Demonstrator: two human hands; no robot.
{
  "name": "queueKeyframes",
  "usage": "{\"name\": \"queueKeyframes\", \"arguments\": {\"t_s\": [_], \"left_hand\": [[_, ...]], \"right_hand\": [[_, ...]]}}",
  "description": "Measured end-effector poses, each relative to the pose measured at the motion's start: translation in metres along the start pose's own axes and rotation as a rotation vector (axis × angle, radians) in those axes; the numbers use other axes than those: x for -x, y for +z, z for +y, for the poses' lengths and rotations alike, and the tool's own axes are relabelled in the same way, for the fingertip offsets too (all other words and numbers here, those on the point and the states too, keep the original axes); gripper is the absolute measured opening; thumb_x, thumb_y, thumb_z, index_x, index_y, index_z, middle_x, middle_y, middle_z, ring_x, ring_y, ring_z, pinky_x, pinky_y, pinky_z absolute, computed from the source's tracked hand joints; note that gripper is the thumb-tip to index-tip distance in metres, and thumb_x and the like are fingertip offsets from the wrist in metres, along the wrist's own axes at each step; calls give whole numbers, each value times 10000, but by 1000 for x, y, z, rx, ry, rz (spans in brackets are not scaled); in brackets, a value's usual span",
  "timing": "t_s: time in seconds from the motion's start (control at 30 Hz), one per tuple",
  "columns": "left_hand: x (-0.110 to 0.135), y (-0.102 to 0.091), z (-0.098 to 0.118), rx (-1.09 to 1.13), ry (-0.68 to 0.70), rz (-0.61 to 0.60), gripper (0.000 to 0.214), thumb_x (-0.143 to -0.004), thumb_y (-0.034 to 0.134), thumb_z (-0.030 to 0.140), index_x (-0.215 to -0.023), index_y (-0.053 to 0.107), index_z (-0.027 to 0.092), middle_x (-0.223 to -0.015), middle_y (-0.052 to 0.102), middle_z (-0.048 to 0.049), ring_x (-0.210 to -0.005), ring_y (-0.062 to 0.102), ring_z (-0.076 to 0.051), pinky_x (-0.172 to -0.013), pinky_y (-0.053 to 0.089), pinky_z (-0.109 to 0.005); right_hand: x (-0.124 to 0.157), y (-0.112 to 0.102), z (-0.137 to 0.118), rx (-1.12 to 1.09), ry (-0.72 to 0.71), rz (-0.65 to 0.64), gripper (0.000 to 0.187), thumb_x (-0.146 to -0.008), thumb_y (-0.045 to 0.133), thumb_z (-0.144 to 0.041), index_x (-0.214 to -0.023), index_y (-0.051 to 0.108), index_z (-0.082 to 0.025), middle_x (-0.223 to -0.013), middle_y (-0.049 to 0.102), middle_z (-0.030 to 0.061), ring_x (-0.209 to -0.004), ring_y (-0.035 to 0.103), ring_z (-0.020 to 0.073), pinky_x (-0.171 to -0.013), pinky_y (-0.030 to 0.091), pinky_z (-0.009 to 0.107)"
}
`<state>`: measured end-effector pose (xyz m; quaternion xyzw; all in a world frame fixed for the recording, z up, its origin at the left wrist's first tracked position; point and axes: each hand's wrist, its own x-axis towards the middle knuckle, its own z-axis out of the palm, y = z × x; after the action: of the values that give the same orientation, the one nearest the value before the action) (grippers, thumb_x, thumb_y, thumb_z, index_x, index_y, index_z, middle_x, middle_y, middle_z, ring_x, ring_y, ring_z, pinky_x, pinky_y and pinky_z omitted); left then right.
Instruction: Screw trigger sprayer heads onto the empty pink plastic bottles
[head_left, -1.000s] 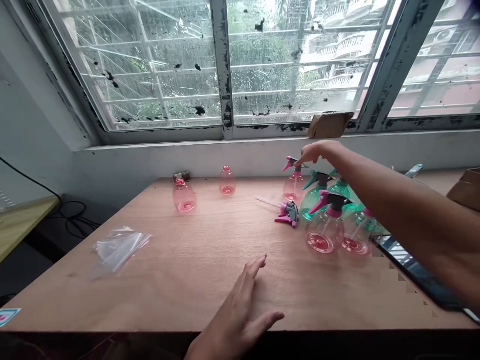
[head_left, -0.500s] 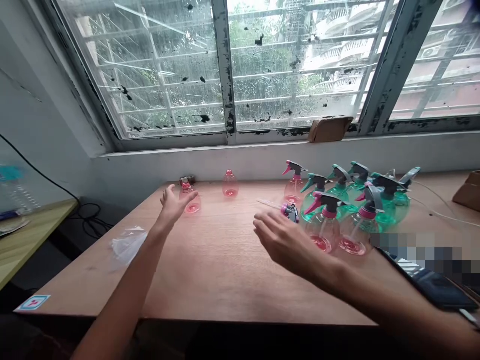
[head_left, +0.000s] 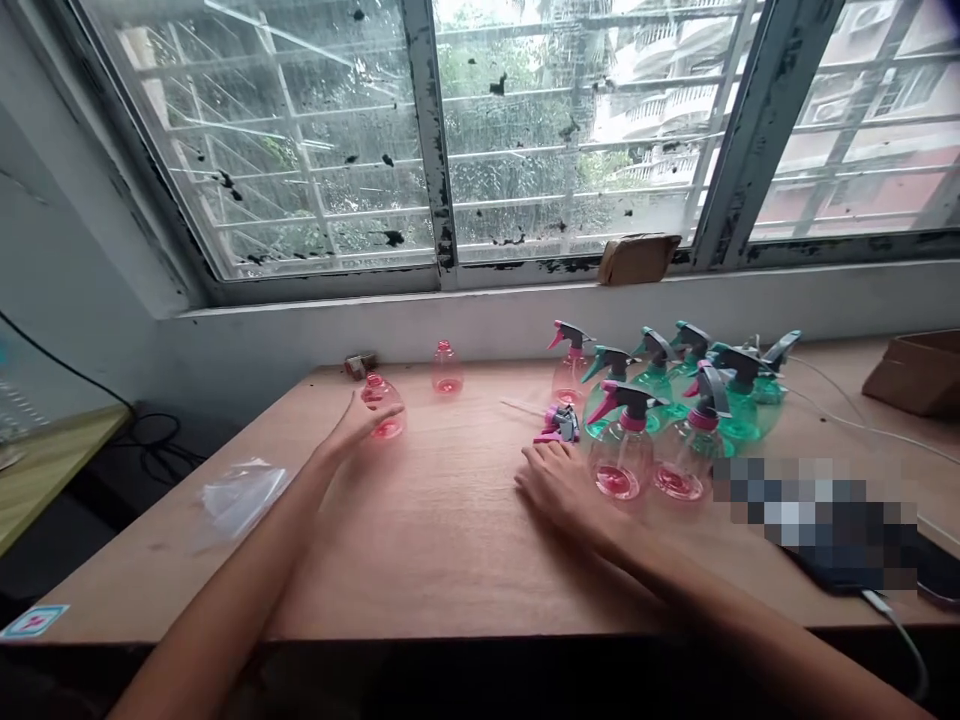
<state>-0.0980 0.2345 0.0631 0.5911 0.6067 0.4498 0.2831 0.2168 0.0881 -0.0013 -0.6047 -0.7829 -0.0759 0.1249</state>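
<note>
Fingers of the left hand (head_left: 352,425) are held spread and unclosed, their tips laid against the near side of an uncapped clear pink plastic bottle (head_left: 388,418), which stands upright on a plywood tabletop (head_left: 420,590); nothing is pinched. Beyond the left fingertips, a second uncapped pink bottle (head_left: 447,370) is stood apart, and a small brown object (head_left: 356,366) is seen near the wall. A crumpled clear plastic bag (head_left: 244,497) is lying to the left of the left forearm. The right hand (head_left: 559,490) is rested palm down on the tabletop, its fingers slightly spread, with nothing gripped. Just ahead of those fingers, a loose pink-and-grey trigger sprayer head (head_left: 559,424) is laid on its side, a thin dip tube extending from it. To the right of the right hand, trigger spray bottles are clustered upright, with pink spray bottles (head_left: 621,455) placed nearest and teal spray bottles (head_left: 739,420) behind them. Farther right, a pixelated patch (head_left: 814,520) covers part of the view.
</note>
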Motion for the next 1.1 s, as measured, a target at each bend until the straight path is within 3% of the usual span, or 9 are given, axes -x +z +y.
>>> {"name": "queueKeyframes", "arguments": {"t_s": [0.17,0.23,0.3,0.47,0.63,0.73,0.83,0.97,1.1], "left_hand": [[72,13,2,107,-11,-229,331,-989,670,304,-1286,617,169,-1300,660,-99,-1092,691,-261,-914,599,-470],[110,19,3,164,-8,-337,580,-755,906,278,-1234,598,166,-1240,691,-130,-1104,713,-281,-966,596,-455],[147,25,4,213,6,-407,667,-681,942,332,-1211,566,184,-1235,694,-132,-1118,723,-310,-986,593,-484],[206,49,2,278,45,-323,687,-792,829,445,-1291,400,250,-1460,536,-153,-1352,580,-327,-1149,461,-509],[217,71,1,313,89,-338,732,-780,817,494,-1343,421,240,-1462,552,-142,-1416,509,-351,-1193,403,-488],[215,74,4,321,111,-396,732,-784,826,471,-1368,451,238,-1444,580,-133,-1401,523,-351,-1189,404,-482],[214,71,6,280,119,-413,699,-832,786,473,-1392,437,241,-1459,563,-122,-1418,499,-345,-1206,376,-479],[215,68,6,227,116,-403,637,-853,753,502,-1346,458,228,-1411,586,-126,-1392,515,-357,-1199,378,-486],[218,69,5,268,89,-386,645,-840,752,518,-1338,466,224,-1415,586,-133,-1385,519,-367,-1201,372,-502]], "right_hand": [[-12,7,11,-4,117,5,455,-1023,538,-435,-1321,610,-99,-1459,577,258,-1390,432,417,-1115,290,564],[-13,9,11,-26,117,-8,425,-1024,545,-420,-1289,633,-99,-1421,613,253,-1383,443,412,-1103,310,569],[-6,6,5,-55,78,-17,369,-1020,558,-377,-1248,659,-104,-1381,645,246,-1347,483,397,-1093,336,558],[28,-16,-20,-146,-58,-48,286,-993,613,-274,-1248,684,-167,-1315,708,165,-1221,601,340,-1038,447,491],[56,-18,-16,-273,-32,-25,512,-1029,580,-330,-1508,496,-169,-1608,445,187,-1457,408,352,-1144,386,511],[71,-10,-4,-402,-77,-16,579,-1023,597,-365,-1552,433,-198,-1557,510,178,-1429,440,360,-1155,369,558],[83,-7,1,-503,-94,79,524,-978,679,-360,-1462,541,-216,-1374,632,176,-1258,570,367,-1075,441,560],[89,-9,3,-613,-152,110,204,-1007,644,-331,-1165,697,-214,-982,726,73,-932,687,255,-866,562,374],[88,-6,7,-670,-146,160,345,-1033,408,-74,-1276,635,-163,-1242,663,157,-1140,642,254,-983,533,390]]}}
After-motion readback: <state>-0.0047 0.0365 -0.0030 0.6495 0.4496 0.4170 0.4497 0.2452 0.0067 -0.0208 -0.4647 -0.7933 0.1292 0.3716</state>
